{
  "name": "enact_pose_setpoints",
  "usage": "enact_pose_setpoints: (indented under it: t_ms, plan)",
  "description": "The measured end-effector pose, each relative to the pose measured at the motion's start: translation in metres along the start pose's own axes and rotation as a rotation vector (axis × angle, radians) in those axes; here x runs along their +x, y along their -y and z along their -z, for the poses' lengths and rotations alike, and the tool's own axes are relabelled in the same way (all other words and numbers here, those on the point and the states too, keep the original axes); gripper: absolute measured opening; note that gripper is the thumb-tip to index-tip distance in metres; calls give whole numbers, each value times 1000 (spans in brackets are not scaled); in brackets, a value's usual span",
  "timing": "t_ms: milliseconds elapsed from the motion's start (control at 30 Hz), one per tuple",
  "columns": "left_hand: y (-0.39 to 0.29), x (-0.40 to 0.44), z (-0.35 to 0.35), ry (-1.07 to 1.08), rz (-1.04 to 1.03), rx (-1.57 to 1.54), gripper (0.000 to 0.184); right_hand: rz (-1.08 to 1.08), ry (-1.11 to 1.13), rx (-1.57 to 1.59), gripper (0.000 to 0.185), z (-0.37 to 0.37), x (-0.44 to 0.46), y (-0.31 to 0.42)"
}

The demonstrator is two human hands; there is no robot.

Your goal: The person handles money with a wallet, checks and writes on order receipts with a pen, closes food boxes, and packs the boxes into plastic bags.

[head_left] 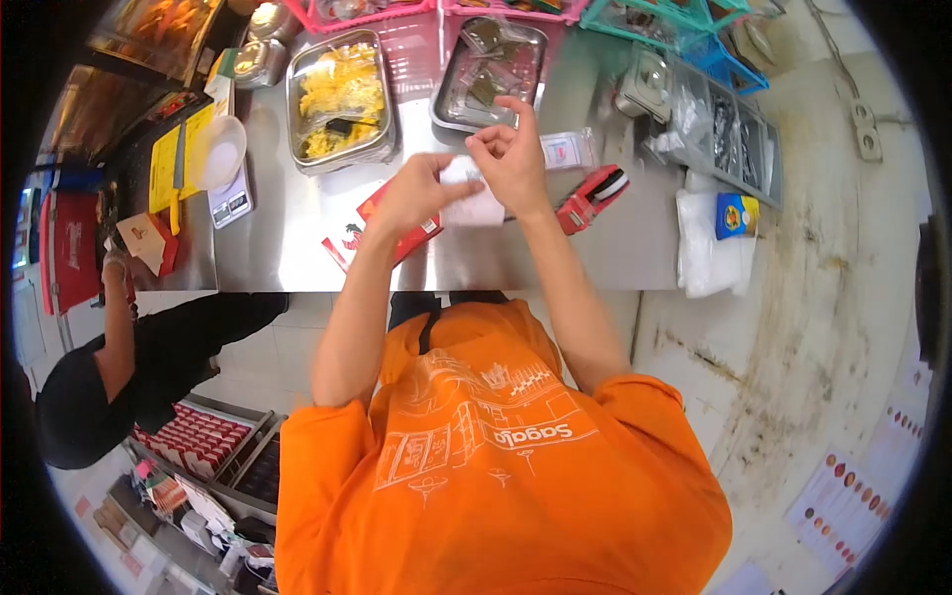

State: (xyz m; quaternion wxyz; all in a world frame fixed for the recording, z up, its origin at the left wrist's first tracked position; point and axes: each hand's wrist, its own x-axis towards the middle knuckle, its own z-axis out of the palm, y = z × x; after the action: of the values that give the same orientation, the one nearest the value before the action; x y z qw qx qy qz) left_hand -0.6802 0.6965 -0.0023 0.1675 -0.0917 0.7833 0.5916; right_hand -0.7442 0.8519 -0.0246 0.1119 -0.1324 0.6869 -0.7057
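Note:
My left hand (421,191) is closed on a small white paper slip (476,206), its thumb and fingers pinching the slip's left side. Close by on the right, my right hand (511,169) is raised with its index finger stretched out and its other fingers bent. Nothing shows in its grip. Beneath my left hand, a flat red printed carton (421,230) lies on the steel table (268,248). A red and black handheld tool (592,199) lies to the right of my right hand, near a clear packet with a white and blue label (565,151).
Behind my hands stand a steel tray of yellow food (342,84) and a tray of clear packets (486,84). A knife (178,169), a scale (231,203) and a grey cutlery organiser (734,129) flank them. At the left, a person in black (149,347) touches a carton.

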Motion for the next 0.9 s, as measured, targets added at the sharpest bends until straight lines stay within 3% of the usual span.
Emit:
enact_pose_setpoints:
  t_ms: [133, 200, 267, 367, 500, 600, 733, 833, 867, 900]
  plan:
    - [1, -42, -10, -163, 78, -275, 29, -157, 12, 105, 63, -8, 2, -2]
    - [23, -46, -12, -282, 115, -393, 29, -49, 163, 96, 67, -16, -7, -6]
    - [39, -49, -8, -289, 131, -413, 29, 18, 301, 72, 69, -24, -21, -6]
    - [38, -60, -4, -224, 125, -430, 29, -53, 288, 72, 67, -28, -16, -8]
    - [39, -69, -4, -245, 166, -365, 29, -131, 57, -87, 48, -32, -18, -3]
    - [36, -72, -1, -277, 204, -317, 32, -166, 58, 307, 30, -23, -14, -1]
    - [19, -80, 6, -227, 333, -234, 33, -173, 526, -52, 20, -32, -27, 16]
    - [39, -91, -9, -226, 252, -339, 39, -305, 482, -267, 23, -53, -17, 2]
    - [35, -101, -13, -199, 408, -221, 43, -335, 465, -201, 23, -58, -14, -13]
    - [43, -111, -24, -207, 344, -313, 40, -216, 479, -278, 22, -63, -10, -28]
